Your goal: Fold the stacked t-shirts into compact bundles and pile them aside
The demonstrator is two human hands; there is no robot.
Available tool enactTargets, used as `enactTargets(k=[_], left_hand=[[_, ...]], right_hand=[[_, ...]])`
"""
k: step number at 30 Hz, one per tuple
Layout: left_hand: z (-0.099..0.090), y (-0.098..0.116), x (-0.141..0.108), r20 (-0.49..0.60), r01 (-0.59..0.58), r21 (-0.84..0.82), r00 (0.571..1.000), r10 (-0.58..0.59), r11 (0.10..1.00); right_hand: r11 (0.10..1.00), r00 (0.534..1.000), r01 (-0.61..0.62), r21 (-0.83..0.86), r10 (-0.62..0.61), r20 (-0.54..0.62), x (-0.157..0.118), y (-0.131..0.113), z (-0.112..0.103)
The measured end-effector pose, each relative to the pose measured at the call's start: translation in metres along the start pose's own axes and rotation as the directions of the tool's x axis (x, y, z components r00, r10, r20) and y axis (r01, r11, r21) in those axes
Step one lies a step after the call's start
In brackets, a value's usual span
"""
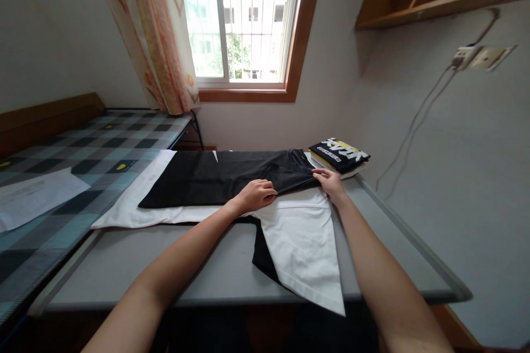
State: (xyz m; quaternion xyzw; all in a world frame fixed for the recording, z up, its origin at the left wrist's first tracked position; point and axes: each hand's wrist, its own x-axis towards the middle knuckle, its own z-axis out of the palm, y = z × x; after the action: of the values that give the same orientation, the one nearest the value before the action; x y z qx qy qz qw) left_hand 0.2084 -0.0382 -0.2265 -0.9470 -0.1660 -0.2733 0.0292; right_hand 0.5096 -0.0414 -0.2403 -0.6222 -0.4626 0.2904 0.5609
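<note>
The left hand point(257, 194) rests curled on a black-and-white shirt point(223, 179), fingertips hidden; the right hand point(330, 183) touches cloth near the collar. Whether either grips, I cannot tell. The shirt lies across a table point(199, 270), hiding its far edge. Leftward, the frame cuts off a paper point(37, 198).
</note>
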Motion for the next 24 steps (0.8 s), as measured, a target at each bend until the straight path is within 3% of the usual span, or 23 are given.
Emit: enactTargets(k=[11,15,17,21,22,24], left_hand=[[-0.001,0.002,-0.001,-0.001,0.042,-0.057,0.999,-0.042,0.997],[-0.002,0.002,-0.001,0.007,0.075,-0.130,0.997,-0.074,0.989],[-0.002,0.002,-0.001,0.027,0.088,-0.168,0.996,-0.085,0.982],[-0.002,0.002,-0.001,0.050,0.097,-0.173,0.995,-0.090,0.980],[-0.001,0.002,-0.001,0.055,0.098,-0.163,0.994,-0.090,0.982],[-0.001,0.002,-0.001,0.070,0.096,-0.141,0.994,-0.087,0.985]], right_hand=[[0.994,0.999,0.034,-0.102,-0.037,-0.022,-0.004,-0.008,0.002],[0.975,0.999,0.049,-0.216,-0.052,-0.007,-0.001,-0.008,-0.005],[0.921,0.997,0.077,-0.382,-0.080,0.008,-0.004,-0.010,-0.009],[0.627,0.961,0.170,-0.760,-0.275,-0.012,-0.017,-0.023,0.000],[0.588,0.942,0.220,-0.779,-0.337,0.011,-0.022,-0.028,0.005],[0.591,0.895,0.377,-0.713,-0.430,0.117,-0.030,-0.037,0.019]])
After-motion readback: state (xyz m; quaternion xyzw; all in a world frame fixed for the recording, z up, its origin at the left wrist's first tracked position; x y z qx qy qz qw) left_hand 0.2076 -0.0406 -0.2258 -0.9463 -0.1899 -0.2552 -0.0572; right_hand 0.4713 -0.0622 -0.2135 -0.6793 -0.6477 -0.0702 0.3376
